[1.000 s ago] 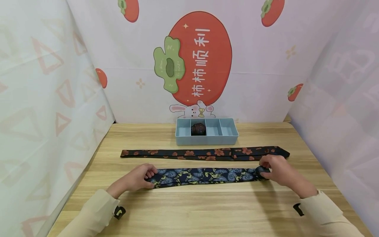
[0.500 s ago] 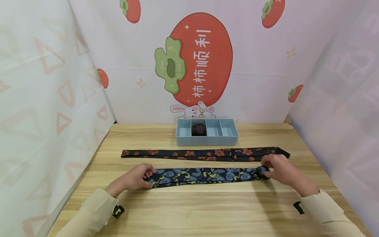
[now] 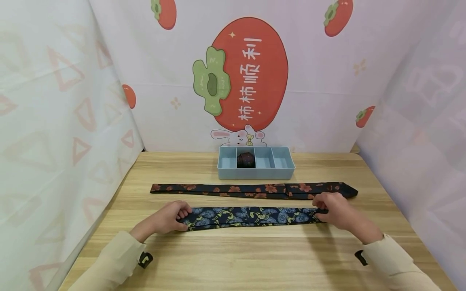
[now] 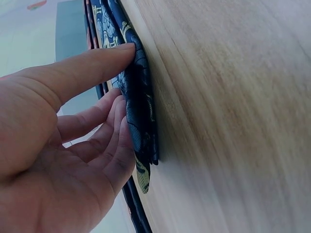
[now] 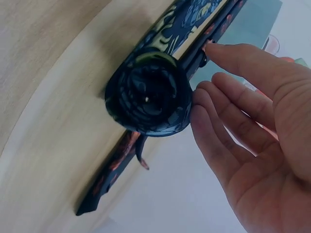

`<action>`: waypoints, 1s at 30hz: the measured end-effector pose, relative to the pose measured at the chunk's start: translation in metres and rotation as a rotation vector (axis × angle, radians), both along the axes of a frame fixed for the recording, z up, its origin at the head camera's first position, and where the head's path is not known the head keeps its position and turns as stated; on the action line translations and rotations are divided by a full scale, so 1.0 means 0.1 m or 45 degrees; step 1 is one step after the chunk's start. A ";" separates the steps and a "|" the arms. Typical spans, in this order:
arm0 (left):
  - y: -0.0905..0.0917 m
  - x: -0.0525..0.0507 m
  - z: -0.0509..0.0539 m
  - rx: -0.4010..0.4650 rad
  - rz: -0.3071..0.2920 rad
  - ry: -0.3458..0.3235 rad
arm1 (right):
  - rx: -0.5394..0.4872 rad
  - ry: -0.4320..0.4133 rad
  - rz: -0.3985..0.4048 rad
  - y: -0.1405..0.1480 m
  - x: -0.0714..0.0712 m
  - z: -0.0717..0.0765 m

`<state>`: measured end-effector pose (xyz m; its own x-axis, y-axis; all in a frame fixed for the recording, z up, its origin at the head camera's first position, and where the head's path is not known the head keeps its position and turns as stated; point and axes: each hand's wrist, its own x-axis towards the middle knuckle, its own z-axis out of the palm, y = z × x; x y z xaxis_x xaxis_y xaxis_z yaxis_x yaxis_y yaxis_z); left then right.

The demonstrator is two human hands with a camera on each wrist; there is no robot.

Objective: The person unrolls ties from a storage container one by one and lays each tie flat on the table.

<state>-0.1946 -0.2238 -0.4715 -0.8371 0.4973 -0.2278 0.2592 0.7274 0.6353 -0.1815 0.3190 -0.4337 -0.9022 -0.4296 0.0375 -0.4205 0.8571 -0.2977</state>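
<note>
A dark navy necktie (image 3: 247,216) with blue shells and yellow figures lies lengthwise across the table. My left hand (image 3: 167,218) holds its left end, the thumb on the near edge and the fingers at the far edge; in the left wrist view the thumb (image 4: 92,68) presses on the folded cloth. At the other end the necktie is wound into a round roll (image 5: 148,94), its coil facing the right wrist camera. My right hand (image 3: 336,212) holds this roll, largely covering it in the head view. Behind lies a second necktie (image 3: 233,189), dark with red-orange flowers, stretched out flat.
A pale blue box (image 3: 256,173) with several compartments stands at the back of the wooden table (image 3: 233,258). A dark rolled necktie (image 3: 246,159) sits in its second compartment from the left. Printed cloth walls (image 3: 313,121) enclose the back and sides.
My right hand has shifted slightly left with the roll, which now shows less from above. The left hand stays at its end of the necktie. The view has moved a little.
</note>
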 end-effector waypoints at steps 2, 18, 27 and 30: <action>-0.02 0.00 0.00 -0.008 0.003 -0.002 | -0.007 0.063 0.004 0.05 0.01 -0.02; -0.09 0.02 0.06 -0.023 0.039 0.004 | 0.004 0.100 -0.072 0.38 0.01 -0.13; -0.09 0.04 0.07 -0.014 0.039 0.005 | -0.017 0.068 -0.014 0.26 -0.01 -0.02; -0.10 0.04 0.06 -0.007 0.044 -0.001 | -0.018 0.016 0.015 0.19 -0.01 -0.03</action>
<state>-0.1909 -0.2340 -0.4654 -0.8534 0.4671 -0.2312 0.2335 0.7392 0.6317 -0.1825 0.3384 -0.4366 -0.8964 -0.4398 0.0552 -0.4346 0.8477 -0.3043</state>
